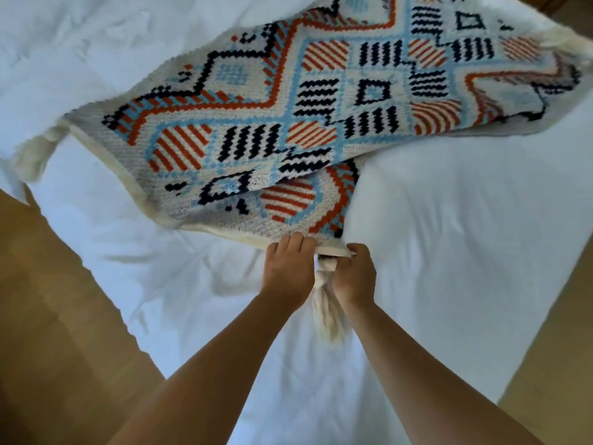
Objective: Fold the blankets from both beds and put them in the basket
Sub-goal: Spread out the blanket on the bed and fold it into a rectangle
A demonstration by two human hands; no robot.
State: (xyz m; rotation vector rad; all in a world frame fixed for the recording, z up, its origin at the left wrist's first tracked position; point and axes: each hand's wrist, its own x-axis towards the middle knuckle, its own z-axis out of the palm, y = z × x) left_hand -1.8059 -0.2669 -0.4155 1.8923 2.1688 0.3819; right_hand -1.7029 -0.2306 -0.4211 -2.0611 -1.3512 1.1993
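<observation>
Knitted blanket — far edge cropped — gripped by left hand, right hand.

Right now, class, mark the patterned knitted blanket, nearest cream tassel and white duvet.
patterned knitted blanket [321, 101], head view, top layer
nearest cream tassel [326, 314], head view, hanging fringe
white duvet [455, 239], head view, bare part

Patterned blanket corner in both hands, left hand and right hand

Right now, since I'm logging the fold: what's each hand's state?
Left hand: closed on the near corner of the blanket.
Right hand: closed on the same corner, beside its tassel.
</observation>
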